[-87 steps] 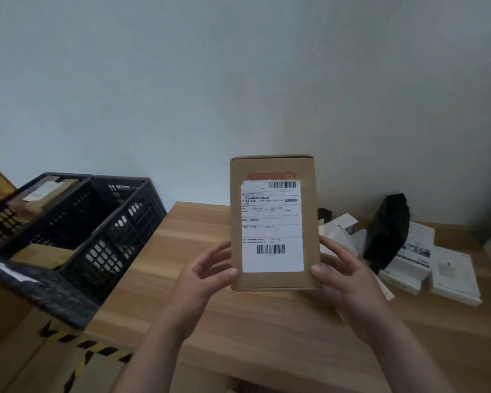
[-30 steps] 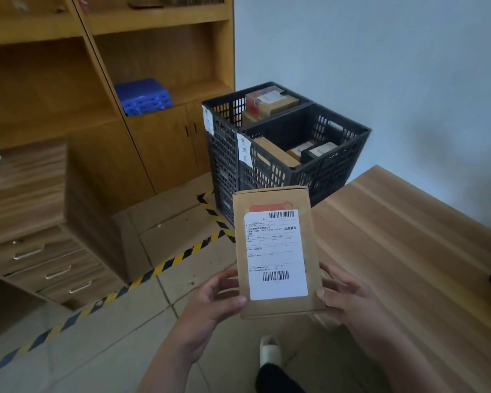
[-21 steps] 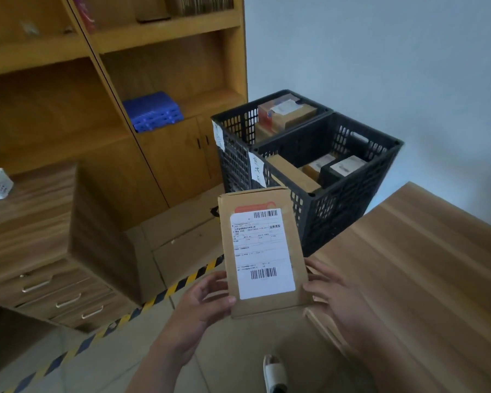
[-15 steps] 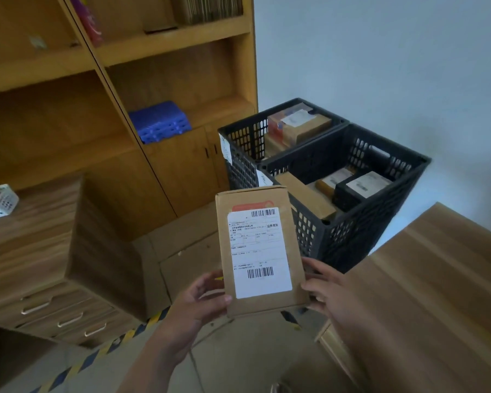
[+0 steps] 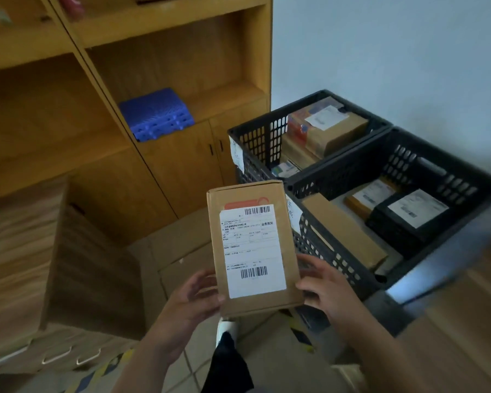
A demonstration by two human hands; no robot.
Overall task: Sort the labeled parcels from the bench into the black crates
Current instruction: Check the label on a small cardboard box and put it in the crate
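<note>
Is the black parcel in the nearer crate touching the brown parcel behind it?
Cannot tell. In the head view the black parcel overlaps the brown parcel in the nearer crate, hiding any contact or gap between them.

Your two arms are bare, with no sleeves showing. Your left hand [image 5: 192, 303] and right hand [image 5: 328, 290] have no gloves, rings or watch on them. Down low you wear a white shoe [image 5: 226, 329]. Above it is a dark trouser leg [image 5: 227, 367], loose and black.
</note>
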